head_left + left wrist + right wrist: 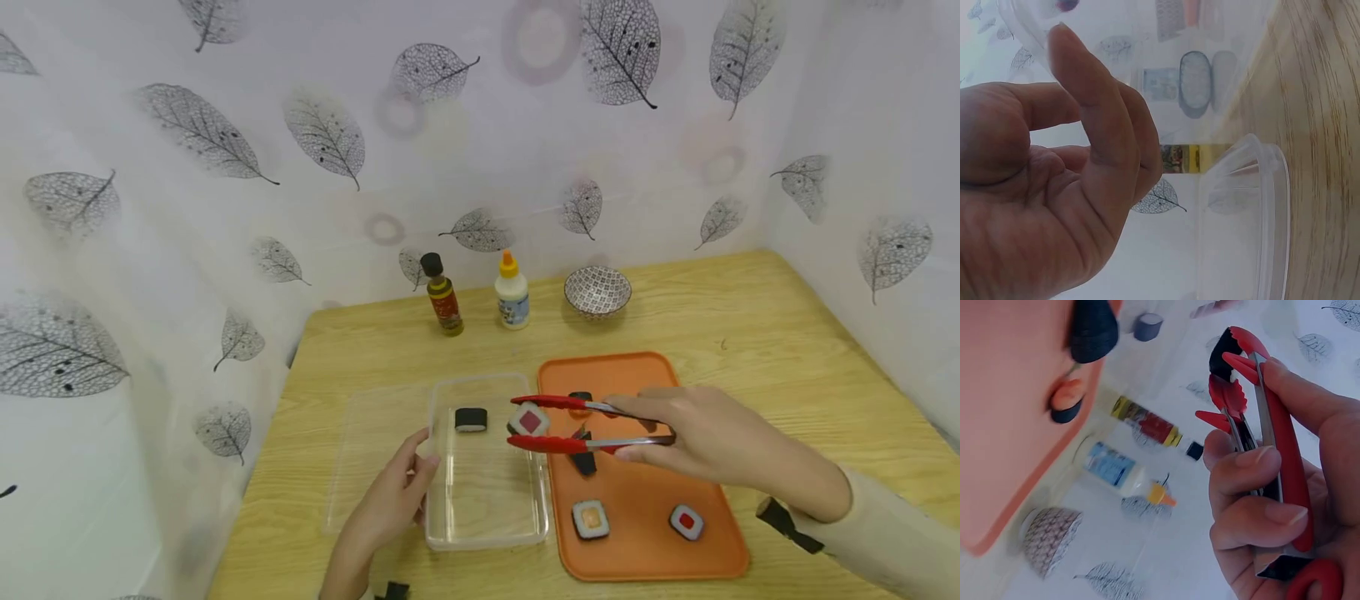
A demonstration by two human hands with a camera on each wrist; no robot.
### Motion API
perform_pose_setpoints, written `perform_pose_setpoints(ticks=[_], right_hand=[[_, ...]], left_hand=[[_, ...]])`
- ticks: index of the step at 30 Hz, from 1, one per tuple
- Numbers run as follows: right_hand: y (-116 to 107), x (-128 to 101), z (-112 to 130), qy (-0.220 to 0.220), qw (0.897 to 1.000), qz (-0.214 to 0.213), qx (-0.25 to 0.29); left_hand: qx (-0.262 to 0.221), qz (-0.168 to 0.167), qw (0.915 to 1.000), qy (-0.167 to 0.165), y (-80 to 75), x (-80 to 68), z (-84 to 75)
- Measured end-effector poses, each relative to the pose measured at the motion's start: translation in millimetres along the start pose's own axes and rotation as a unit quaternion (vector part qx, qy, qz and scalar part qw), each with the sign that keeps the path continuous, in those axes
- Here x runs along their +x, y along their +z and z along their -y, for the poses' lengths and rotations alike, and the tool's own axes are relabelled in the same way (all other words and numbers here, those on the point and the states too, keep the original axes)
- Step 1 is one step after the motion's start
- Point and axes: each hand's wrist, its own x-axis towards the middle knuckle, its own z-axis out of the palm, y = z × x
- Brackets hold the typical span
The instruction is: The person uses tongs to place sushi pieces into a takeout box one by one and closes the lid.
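My right hand (697,437) grips red-tipped metal tongs (555,444), whose tips pinch a sushi roll (529,419) with a dark red centre. The roll is over the right edge of a clear plastic container (487,546). Inside that container lies one seaweed-wrapped roll (471,421). At the container's left wall, my left hand (386,500) holds the rim between thumb and fingers. An orange tray (645,554) beside it carries a roll with a pale orange centre (590,519), a red-centred roll (686,522) and dark-wrapped pieces (583,462) partly hidden behind the tongs.
A clear flat lid (367,433) lies left of the container. Along the back stand a dark-capped sauce bottle (444,300), a white squeeze bottle (513,296) with an orange tip and a patterned bowl (597,293). Leaf-printed cloth hangs behind the wooden table (810,350).
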Motion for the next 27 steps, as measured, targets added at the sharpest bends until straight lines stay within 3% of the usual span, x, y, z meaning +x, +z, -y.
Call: perform_pose_setpoints(ticks=[10, 27], right_hand=[[10.8, 59.7, 18.0, -0.027, 0.996, 0.077, 0.033], [31.1, 116.6, 53.4, -0.018, 0.979, 0.193, -0.057]], left_hand=[[-0.001, 0.015, 0.9999, 0.002, -0.5, 0.9, -1.1], [0.002, 0.01, 0.9999, 0.003, -1.1, -0.5, -5.2]])
